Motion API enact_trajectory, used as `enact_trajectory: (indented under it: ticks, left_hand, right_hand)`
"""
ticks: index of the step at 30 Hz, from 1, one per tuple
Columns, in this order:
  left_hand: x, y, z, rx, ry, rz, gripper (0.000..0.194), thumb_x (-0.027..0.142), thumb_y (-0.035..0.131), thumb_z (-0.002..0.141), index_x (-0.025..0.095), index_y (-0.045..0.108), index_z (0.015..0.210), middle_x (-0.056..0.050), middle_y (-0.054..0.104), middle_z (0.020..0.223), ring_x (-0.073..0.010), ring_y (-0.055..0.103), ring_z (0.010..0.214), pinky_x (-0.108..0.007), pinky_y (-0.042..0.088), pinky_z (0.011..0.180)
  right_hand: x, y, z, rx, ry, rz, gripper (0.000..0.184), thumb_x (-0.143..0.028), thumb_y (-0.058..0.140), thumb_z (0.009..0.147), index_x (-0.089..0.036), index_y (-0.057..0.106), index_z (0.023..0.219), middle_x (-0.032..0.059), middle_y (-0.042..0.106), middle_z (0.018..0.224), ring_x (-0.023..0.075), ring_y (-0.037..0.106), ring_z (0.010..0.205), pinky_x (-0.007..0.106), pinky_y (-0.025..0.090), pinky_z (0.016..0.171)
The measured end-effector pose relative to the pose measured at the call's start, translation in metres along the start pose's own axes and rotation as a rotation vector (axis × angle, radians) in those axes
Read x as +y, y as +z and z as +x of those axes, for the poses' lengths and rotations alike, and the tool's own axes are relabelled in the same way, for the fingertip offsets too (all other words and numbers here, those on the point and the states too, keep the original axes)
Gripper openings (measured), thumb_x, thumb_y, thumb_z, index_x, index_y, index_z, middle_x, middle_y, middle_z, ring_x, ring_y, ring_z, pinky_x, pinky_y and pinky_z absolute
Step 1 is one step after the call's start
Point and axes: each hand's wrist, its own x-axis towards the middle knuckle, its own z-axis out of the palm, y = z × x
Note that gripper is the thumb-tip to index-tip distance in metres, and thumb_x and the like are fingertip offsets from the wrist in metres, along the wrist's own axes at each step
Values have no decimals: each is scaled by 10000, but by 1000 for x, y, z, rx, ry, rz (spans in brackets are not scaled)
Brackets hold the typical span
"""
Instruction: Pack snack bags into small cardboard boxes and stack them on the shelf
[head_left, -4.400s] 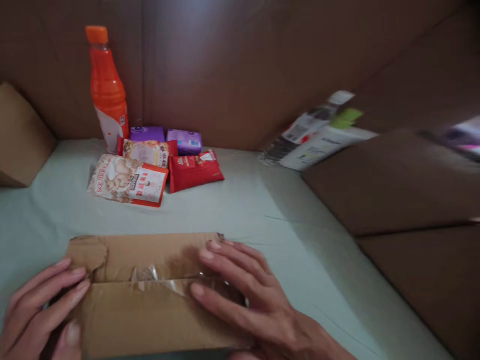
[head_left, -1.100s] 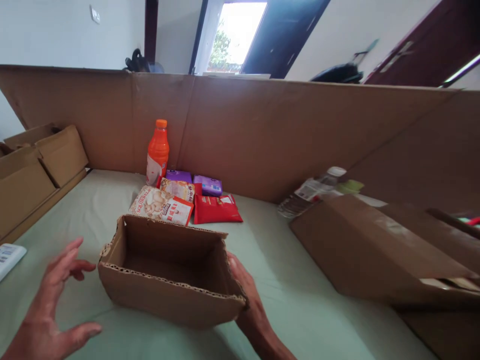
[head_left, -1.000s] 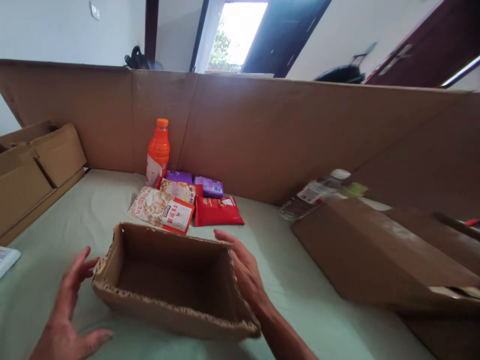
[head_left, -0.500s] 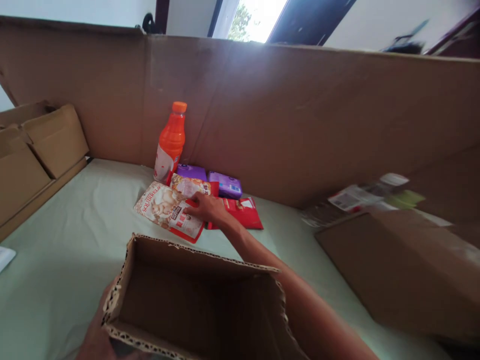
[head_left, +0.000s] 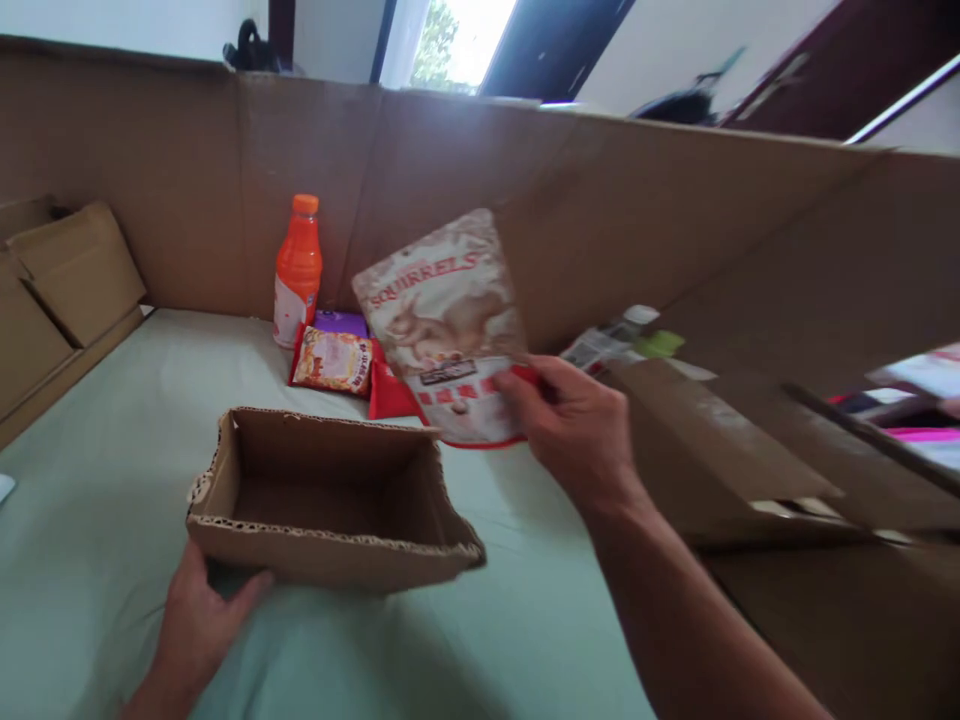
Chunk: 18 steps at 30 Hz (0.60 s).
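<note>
My right hand (head_left: 577,430) pinches the lower right corner of a white and red snack pouch (head_left: 446,325) printed with a squirrel, held upright in the air behind the small open cardboard box (head_left: 322,535). The box stands on the pale green sheet with its top open and nothing visible inside. My left hand (head_left: 199,630) grips the box's near left corner, thumb against the front wall. Behind the box lie a smaller snack packet (head_left: 331,360) and a red packet (head_left: 388,396), partly hidden by the pouch. An orange drink bottle (head_left: 298,270) stands at the back by a purple pack (head_left: 341,323).
A tall cardboard wall (head_left: 600,200) runs along the back. Folded cardboard boxes (head_left: 67,280) sit at the left. A larger cardboard box (head_left: 720,450) lies at the right, with a plastic bottle (head_left: 611,340) behind it. The pale green sheet (head_left: 105,430) covers the surface.
My right hand has lifted the squirrel pouch off the sheet and brought it up toward the right. My left hand has settled on the box's near left corner.
</note>
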Motion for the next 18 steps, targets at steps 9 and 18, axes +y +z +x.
enact_trajectory:
  ticks: [9, 18]
  left_hand:
    - [37, 22, 6, 120, 142, -82, 752, 521, 643, 811, 115, 454, 1416, -204, 568, 1356, -374, 551, 1265, -594, 429, 1088]
    - [87, -9, -79, -152, 499, -424, 673, 243, 698, 872, 329, 442, 1488, -47, 581, 1434, -256, 538, 1330, -373, 458, 1118]
  right_hand:
    - [24, -115, -119, 261, 354, -200, 648, -847, 564, 726, -204, 634, 679, -14, 550, 521, 143, 477, 477, 268, 390, 469]
    - [-13, -107, -213, 227, 403, 215, 318, -485, 701, 851, -202, 687, 707, -18, 554, 542, 126, 465, 479, 221, 393, 440]
